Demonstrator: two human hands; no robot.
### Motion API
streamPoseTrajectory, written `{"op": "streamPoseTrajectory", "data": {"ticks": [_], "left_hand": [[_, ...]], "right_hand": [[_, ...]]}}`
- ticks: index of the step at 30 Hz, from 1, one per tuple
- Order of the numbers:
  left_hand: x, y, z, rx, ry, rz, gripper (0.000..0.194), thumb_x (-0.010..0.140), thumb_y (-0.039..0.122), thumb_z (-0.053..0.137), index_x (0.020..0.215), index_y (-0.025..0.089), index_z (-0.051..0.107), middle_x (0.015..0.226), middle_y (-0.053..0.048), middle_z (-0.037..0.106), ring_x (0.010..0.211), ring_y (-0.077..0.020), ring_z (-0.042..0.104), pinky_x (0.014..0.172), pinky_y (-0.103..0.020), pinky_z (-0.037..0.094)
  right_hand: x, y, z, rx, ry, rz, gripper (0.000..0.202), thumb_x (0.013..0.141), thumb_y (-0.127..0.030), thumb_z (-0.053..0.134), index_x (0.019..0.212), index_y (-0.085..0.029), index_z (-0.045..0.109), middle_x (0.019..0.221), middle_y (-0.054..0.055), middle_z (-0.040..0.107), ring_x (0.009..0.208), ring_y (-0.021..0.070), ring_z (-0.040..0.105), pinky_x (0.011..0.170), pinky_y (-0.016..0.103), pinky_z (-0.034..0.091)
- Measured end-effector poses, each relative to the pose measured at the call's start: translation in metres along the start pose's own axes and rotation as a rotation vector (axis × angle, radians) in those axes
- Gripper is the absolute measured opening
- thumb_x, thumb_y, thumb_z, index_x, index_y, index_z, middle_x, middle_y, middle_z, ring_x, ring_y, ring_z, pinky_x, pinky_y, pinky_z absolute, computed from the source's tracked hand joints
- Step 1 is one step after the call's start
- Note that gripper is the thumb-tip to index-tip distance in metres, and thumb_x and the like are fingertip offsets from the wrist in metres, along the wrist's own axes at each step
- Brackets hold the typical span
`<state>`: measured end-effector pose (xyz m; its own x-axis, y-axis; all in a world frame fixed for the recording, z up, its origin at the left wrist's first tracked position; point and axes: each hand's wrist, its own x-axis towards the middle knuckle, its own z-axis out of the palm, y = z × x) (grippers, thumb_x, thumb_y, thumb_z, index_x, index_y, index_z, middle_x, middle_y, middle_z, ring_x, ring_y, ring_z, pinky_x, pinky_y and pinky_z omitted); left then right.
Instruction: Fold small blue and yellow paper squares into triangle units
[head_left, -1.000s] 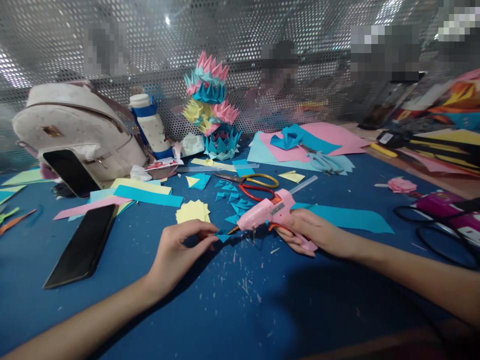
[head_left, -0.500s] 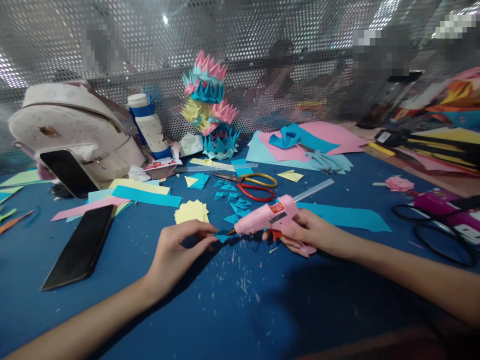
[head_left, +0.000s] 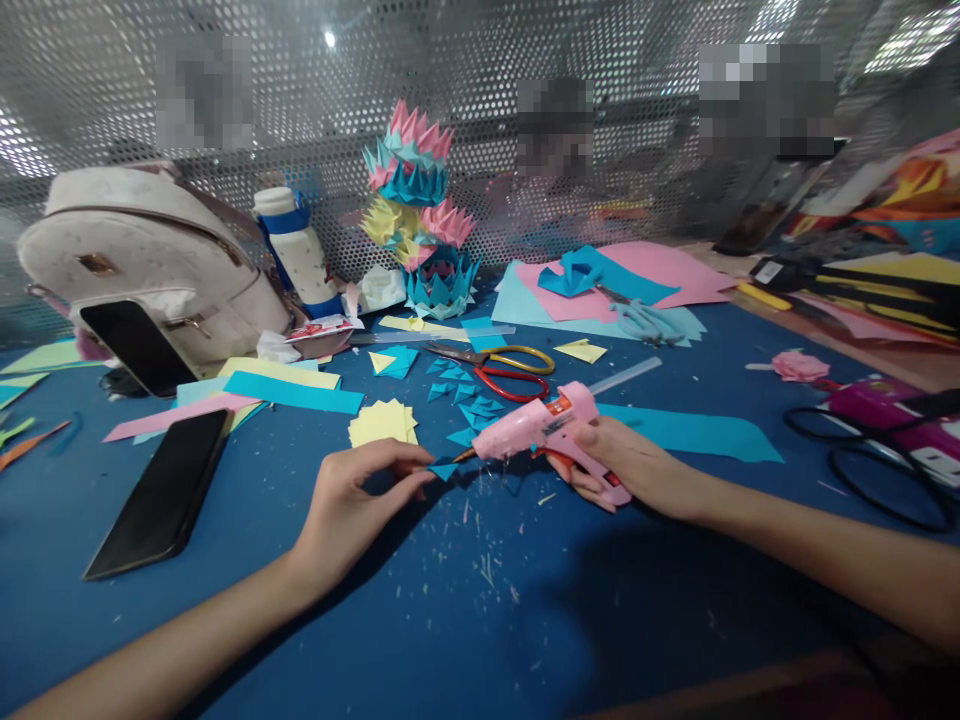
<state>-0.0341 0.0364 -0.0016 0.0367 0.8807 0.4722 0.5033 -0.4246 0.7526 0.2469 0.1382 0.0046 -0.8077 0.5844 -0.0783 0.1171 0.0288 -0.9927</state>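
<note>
Between thumb and fingers, my left hand pinches a small blue folded paper triangle above the blue table. My right hand is wrapped round the handle of a pink hot glue gun, with a clear glue stick poking from its back. The gun's nozzle points left and sits right by the paper triangle; whether it touches cannot be made out. Just beyond lie several loose blue folded triangles and a stack of yellow paper pieces.
Scissors with red and yellow handles lie behind the triangles. A folded-paper tower stands at the back beside a bottle and a backpack. A phone lies left; a blue paper strip and black cable are right.
The glue gun has shifted slightly and tilted, its nozzle now at the triangle's upper right edge. My left hand has stayed almost still.
</note>
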Motion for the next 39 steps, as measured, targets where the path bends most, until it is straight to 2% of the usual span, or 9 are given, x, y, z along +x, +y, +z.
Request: {"op": "streamPoseTrajectory", "data": {"ticks": [12, 25, 39], "left_hand": [[-0.0007, -0.0008, 0.0002, -0.018, 0.006, -0.003, 0.008, 0.084, 0.014, 0.073, 0.090, 0.021, 0.075, 0.072, 0.004, 0.074, 0.058, -0.0100, 0.069, 0.061, -0.018, 0.053], [-0.0011, -0.0015, 0.0005, -0.027, 0.018, 0.003, 0.009, 0.084, 0.014, 0.074, 0.090, 0.021, 0.075, 0.072, 0.004, 0.073, 0.058, -0.0095, 0.069, 0.061, -0.017, 0.053], [-0.0010, -0.0015, 0.0005, -0.032, 0.017, 0.001, 0.008, 0.084, 0.014, 0.073, 0.089, 0.020, 0.075, 0.071, 0.003, 0.073, 0.058, -0.0100, 0.069, 0.061, -0.018, 0.054]], "right_hand": [[-0.0007, 0.0017, -0.0012, -0.078, 0.045, 0.018, 0.064, 0.091, -0.076, 0.041, 0.071, -0.017, 0.050, 0.052, -0.005, 0.041, 0.039, 0.0069, 0.041, 0.038, 0.020, 0.032], [-0.0001, -0.0033, -0.0002, -0.090, 0.019, 0.035, 0.065, 0.091, -0.077, 0.040, 0.061, -0.020, 0.042, 0.050, -0.005, 0.038, 0.040, 0.0070, 0.040, 0.039, 0.022, 0.030], [0.0002, 0.0005, -0.0007, -0.071, 0.038, 0.027, 0.064, 0.092, -0.075, 0.041, 0.059, -0.019, 0.041, 0.050, -0.006, 0.035, 0.037, 0.0067, 0.039, 0.038, 0.022, 0.027]]}}
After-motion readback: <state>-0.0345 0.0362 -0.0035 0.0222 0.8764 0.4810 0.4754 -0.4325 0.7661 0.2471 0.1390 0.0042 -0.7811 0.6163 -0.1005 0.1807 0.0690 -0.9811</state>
